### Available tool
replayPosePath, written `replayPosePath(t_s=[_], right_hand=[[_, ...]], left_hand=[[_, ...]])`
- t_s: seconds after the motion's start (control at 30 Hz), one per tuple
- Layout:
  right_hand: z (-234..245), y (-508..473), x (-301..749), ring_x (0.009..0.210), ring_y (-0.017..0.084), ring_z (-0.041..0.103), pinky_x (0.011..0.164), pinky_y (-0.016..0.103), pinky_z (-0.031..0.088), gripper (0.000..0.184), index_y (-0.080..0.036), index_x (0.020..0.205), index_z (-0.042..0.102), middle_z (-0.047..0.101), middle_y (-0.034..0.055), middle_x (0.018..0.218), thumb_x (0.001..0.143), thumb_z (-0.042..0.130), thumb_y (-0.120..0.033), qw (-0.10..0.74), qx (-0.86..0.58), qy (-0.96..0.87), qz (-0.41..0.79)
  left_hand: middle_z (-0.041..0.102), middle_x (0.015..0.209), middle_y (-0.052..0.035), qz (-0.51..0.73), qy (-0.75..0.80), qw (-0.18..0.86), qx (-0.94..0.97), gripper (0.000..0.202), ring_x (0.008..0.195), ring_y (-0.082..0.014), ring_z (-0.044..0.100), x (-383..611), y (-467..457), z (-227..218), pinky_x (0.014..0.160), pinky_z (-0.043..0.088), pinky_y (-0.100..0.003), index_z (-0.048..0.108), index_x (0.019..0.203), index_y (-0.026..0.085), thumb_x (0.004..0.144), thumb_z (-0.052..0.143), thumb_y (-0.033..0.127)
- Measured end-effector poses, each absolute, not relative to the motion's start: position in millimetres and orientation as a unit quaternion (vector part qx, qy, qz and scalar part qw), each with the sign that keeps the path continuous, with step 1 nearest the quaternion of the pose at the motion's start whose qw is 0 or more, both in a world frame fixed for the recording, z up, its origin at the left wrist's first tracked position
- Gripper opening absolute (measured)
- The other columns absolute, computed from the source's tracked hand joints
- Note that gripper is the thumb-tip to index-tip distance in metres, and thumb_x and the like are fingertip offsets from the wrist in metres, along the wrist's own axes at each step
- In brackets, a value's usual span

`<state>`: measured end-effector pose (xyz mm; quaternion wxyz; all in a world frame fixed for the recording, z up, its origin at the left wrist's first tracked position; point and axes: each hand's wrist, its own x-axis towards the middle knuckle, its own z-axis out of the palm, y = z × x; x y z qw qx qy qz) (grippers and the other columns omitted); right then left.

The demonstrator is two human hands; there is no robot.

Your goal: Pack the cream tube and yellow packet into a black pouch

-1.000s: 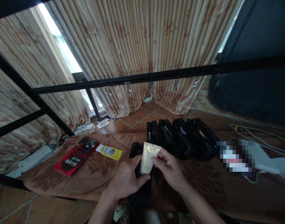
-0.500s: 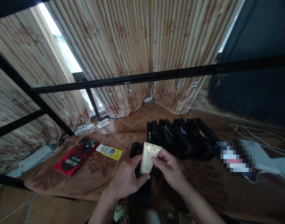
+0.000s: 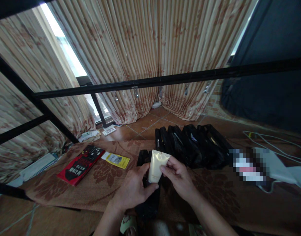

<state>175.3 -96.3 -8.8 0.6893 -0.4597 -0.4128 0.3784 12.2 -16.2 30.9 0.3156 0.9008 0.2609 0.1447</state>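
One glossy, flat-topped cream tube (image 3: 158, 165) is leaning over a creased black bag (image 3: 147, 207); the right hand (image 3: 178, 177) is pinching its side, the left hand (image 3: 132, 189) is curving half-open round its lower end, grip unclear. Both are keeping their earlier pose, partly hiding the bag.

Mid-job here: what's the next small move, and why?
I'd probably lower the pale tube slightly with the right hand: its thumb and fingers pinch the tube's side, and the lower end sits between thumb and forefinger of the left hand, apparently above the black item. Whether the left hand grips the tube, I can't tell.
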Motion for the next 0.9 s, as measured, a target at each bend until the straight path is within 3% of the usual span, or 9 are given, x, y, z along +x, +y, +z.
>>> replayPosePath(t_s=[0.9], right_hand=[[-8.3, -97.1, 175.2, 0.071, 0.012, 0.056, 0.066, 0.022, 0.045, 0.022, -0.022, 0.102, 0.068, 0.07, -0.0011, 0.086, 0.083, 0.072, -0.034, 0.689, -0.451, -0.416, 0.386]], left_hand=[[0.069, 0.102, -0.0017, 0.147, 0.254, 0.318, 0.902, 0.042, 0.088, -0.0201, 0.063, 11.4, -15.9, 28.8, 0.079, 0.045, -0.031, 0.057, 0.12, 0.021, 0.079, 0.068, 0.024]])
